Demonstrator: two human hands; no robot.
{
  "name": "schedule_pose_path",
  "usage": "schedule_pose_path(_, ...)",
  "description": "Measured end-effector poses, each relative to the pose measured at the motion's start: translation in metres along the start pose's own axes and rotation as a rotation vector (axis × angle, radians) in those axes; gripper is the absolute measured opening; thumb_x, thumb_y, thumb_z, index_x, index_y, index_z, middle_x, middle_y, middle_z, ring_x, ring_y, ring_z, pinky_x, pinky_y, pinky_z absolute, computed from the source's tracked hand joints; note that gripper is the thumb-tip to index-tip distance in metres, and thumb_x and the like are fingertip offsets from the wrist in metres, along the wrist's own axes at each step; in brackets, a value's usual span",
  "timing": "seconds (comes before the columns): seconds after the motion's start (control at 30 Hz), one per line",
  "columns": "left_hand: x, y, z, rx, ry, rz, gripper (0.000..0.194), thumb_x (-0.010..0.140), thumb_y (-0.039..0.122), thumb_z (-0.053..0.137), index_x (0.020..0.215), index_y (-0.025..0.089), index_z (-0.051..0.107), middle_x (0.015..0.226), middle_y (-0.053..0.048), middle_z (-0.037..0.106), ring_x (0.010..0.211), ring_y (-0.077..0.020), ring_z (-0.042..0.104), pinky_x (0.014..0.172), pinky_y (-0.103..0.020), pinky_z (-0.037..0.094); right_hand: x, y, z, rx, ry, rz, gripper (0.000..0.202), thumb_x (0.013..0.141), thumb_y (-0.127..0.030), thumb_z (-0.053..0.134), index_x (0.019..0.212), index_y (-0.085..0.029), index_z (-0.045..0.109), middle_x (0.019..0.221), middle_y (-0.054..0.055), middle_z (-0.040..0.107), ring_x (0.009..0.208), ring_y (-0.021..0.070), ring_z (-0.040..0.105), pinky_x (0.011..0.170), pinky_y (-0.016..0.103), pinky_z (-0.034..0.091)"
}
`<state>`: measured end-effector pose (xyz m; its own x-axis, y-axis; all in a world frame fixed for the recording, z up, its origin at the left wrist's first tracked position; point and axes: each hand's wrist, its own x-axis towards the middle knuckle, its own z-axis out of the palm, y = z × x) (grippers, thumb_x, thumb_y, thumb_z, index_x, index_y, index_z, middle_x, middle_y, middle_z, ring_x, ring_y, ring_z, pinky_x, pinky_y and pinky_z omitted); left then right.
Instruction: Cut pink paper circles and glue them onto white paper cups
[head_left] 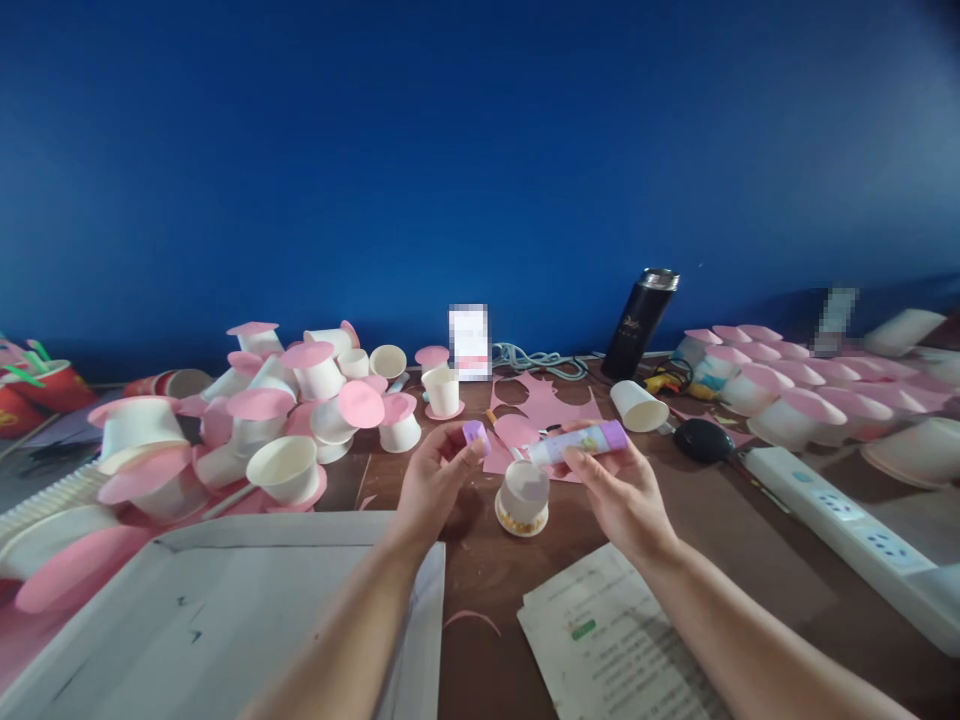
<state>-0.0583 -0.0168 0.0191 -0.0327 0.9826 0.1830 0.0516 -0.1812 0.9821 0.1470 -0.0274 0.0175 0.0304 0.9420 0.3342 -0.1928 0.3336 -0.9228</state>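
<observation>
My left hand (442, 470) pinches a small purple cap (475, 437) between thumb and fingers. In my right hand (626, 490) lies a glue stick (577, 443) with a purple base, its bare end pointing left. Below that end an upside-down paper cup (524, 488) stands on the brown table, with a gold pattern near its rim. The glue end is close over the cup's upturned bottom; whether they touch I cannot tell. Behind the cup lies a pink paper circle (517, 432) on a cut-out pink sheet (555, 400).
Paper cups with pink discs (262, 405) crowd the left, and more pink-topped cups (795, 400) stand at the right. A black flask (641, 325), a power strip (855, 530), a white board (225, 610) and printed sheets (607, 640) surround the hands.
</observation>
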Motion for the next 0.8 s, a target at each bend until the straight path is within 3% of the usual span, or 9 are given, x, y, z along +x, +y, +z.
schedule_pose_path(0.07, -0.007, 0.006, 0.005, -0.263, -0.034, -0.037, 0.032, 0.078, 0.041, 0.064, 0.100, 0.017, 0.059, 0.093, -0.006, 0.067, 0.082, -0.0165, 0.062, 0.079, -0.033, 0.049, -0.006, -0.005, 0.002, -0.001, -0.044, -0.036, 0.027, 0.077, -0.031, 0.071, 0.102, -0.024, 0.062, 0.104, 0.006, 0.066, 0.086, 0.0203, 0.065, 0.072, 0.035, 0.057)
schedule_pose_path(0.17, -0.013, 0.012, 0.011, -0.411, -0.076, -0.069, 0.028, 0.078, 0.037, 0.066, 0.096, 0.017, 0.058, 0.093, -0.006, 0.068, 0.080, -0.0157, 0.063, 0.079, -0.033, 0.050, -0.012, -0.010, 0.003, -0.030, -0.086, -0.072, 0.026, 0.077, -0.027, 0.071, 0.101, -0.025, 0.061, 0.103, 0.006, 0.067, 0.088, 0.0210, 0.066, 0.075, 0.036, 0.058)
schedule_pose_path(0.37, -0.013, 0.010, 0.010, -0.482, -0.104, -0.072, 0.027, 0.077, 0.030, 0.069, 0.099, 0.019, 0.058, 0.098, -0.005, 0.067, 0.082, -0.0134, 0.062, 0.075, -0.027, 0.049, -0.013, -0.011, 0.006, -0.060, -0.097, -0.099, 0.025, 0.078, -0.025, 0.071, 0.102, -0.026, 0.061, 0.102, 0.005, 0.068, 0.090, 0.0210, 0.067, 0.078, 0.037, 0.058)
schedule_pose_path(0.8, -0.016, 0.004, 0.012, -0.515, -0.217, -0.075, 0.027, 0.079, 0.028, 0.068, 0.102, 0.020, 0.057, 0.098, -0.003, 0.066, 0.089, -0.0146, 0.060, 0.082, -0.029, 0.048, -0.011, -0.013, 0.009, -0.093, -0.071, -0.125, 0.024, 0.077, -0.023, 0.072, 0.099, -0.023, 0.063, 0.097, 0.004, 0.066, 0.086, 0.0168, 0.064, 0.079, 0.031, 0.054)
